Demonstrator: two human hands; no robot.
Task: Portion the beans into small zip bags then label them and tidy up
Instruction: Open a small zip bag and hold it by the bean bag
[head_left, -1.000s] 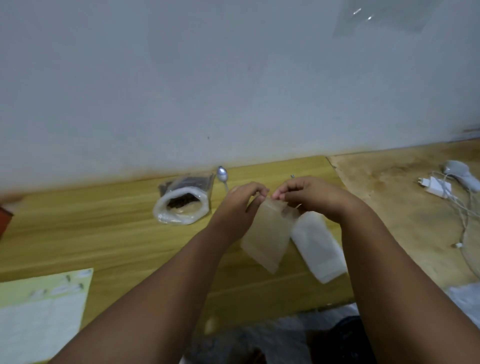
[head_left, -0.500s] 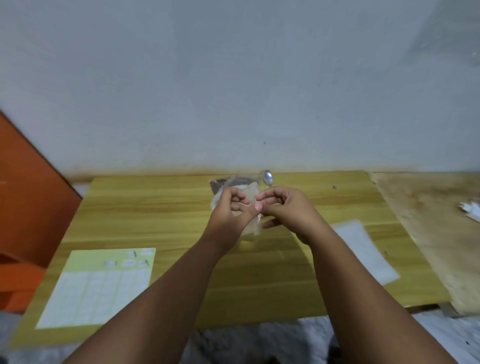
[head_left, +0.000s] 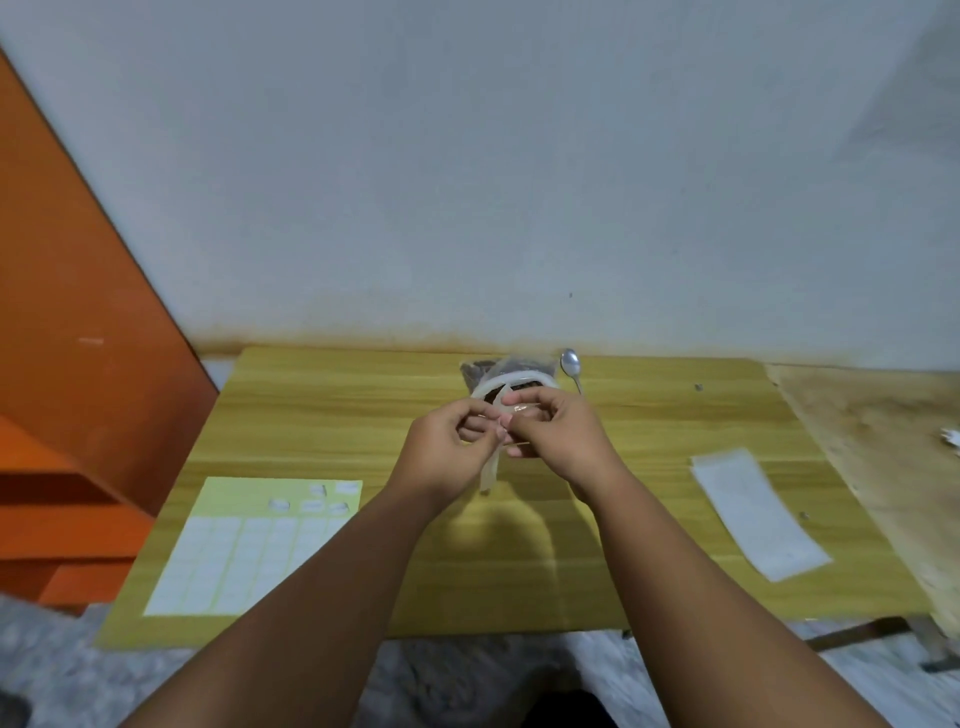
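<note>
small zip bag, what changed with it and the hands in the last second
The left hand and right hand carried the small zip bag left, away from the stack of empty bags, to the mouth of the open bean bag, still pinching its top. The bean bag, spoon, stack and label sheet stayed put.

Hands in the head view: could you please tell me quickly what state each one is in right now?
Left hand: fingers curled, pinching the top of the small zip bag.
Right hand: fingers curled, pinching the same bag's top.
</note>
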